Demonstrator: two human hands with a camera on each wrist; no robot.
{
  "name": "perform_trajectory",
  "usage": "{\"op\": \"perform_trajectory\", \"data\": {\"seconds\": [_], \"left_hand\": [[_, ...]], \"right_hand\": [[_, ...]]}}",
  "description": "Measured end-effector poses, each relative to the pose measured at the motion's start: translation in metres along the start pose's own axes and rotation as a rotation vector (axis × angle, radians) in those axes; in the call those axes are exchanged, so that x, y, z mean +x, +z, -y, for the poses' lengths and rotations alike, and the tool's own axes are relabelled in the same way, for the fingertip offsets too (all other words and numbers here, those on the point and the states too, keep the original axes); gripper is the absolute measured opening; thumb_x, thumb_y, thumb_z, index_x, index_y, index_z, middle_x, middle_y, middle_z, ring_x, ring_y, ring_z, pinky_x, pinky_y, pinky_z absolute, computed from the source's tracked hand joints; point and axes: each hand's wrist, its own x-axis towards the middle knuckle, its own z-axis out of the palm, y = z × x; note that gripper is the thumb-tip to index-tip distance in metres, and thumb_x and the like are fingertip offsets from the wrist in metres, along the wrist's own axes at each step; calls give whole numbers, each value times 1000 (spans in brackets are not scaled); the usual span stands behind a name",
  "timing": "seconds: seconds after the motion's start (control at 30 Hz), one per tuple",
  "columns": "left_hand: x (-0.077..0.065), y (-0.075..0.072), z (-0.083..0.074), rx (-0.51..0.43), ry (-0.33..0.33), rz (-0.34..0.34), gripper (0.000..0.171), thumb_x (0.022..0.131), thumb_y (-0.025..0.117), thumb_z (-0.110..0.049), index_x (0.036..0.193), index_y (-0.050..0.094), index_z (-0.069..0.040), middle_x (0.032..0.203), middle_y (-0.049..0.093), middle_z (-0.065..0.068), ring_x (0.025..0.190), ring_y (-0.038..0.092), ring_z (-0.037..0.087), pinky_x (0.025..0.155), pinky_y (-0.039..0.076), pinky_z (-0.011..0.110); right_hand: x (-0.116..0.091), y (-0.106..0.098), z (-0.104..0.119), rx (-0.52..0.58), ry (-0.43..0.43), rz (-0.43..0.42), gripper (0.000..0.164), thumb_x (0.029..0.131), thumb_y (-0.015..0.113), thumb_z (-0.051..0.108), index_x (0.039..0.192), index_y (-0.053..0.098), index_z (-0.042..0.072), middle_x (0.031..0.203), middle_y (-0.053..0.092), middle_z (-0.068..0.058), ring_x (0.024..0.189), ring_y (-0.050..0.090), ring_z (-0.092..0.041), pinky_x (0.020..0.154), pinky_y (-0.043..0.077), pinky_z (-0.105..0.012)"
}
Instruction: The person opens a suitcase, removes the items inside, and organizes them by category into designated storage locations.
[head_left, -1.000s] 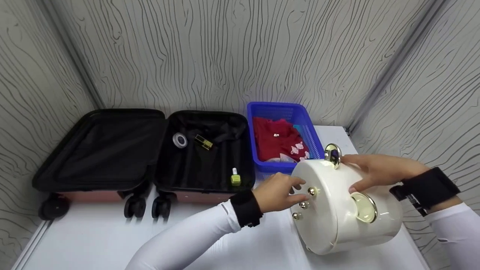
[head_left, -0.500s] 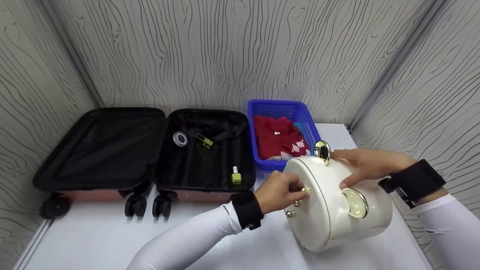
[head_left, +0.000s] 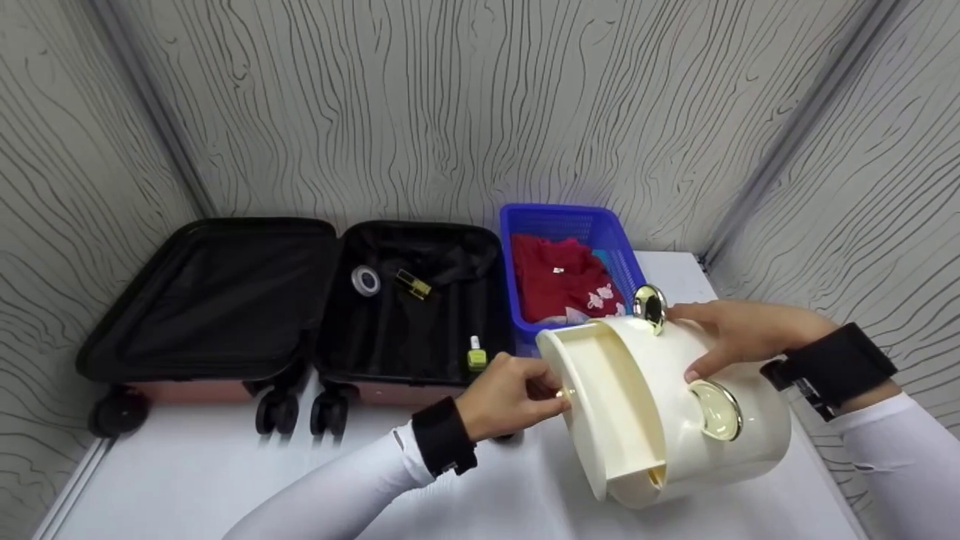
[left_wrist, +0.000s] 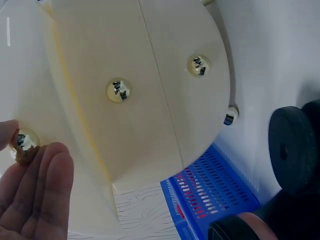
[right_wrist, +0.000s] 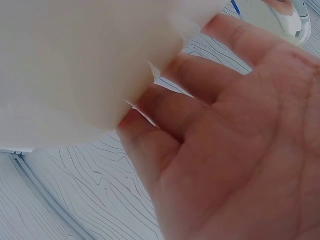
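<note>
A cream-white round drawer box [head_left: 757, 427] lies at the right of the white table, a gold-rimmed mirror-like oval [head_left: 651, 307] on its top. One drawer [head_left: 611, 390] is pulled out to the left, and the part of its inside that shows is bare. Thumb and fingers of my left hand [head_left: 506, 397] pinch that drawer's gold knob [left_wrist: 25, 140]. My right hand [head_left: 742, 337] rests on top of the box, thumb beside the recessed handle [head_left: 720, 411]. In the right wrist view, its fairly straight fingers [right_wrist: 165, 112] press against the box.
An open black-lined suitcase [head_left: 412, 345] stands at the left, holding a round tin [head_left: 366, 280], a gold-and-black item [head_left: 413, 285] and a yellow-green nail polish bottle [head_left: 476, 355]. Behind the box is a blue basket [head_left: 507, 262] with red clothing [head_left: 547, 281]. Wood-grain walls enclose the table.
My left hand has taken hold of the knob and moved left, pulling the drawer out. My right hand has stayed on the box, which has shifted slightly left.
</note>
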Motion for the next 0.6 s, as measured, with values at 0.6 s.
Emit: {"op": "perform_trajectory", "data": {"seconds": [0.6], "left_hand": [[23, -62, 8, 213, 4, 198, 39, 102, 76, -36, 127, 78, -6, 119, 83, 7, 101, 78, 15, 90, 62, 26]], "right_hand": [[-3, 1, -1, -2, 6, -6, 99, 85, 90, 52, 158, 50, -1, 148, 62, -32, 132, 64, -50, 109, 49, -70]]}}
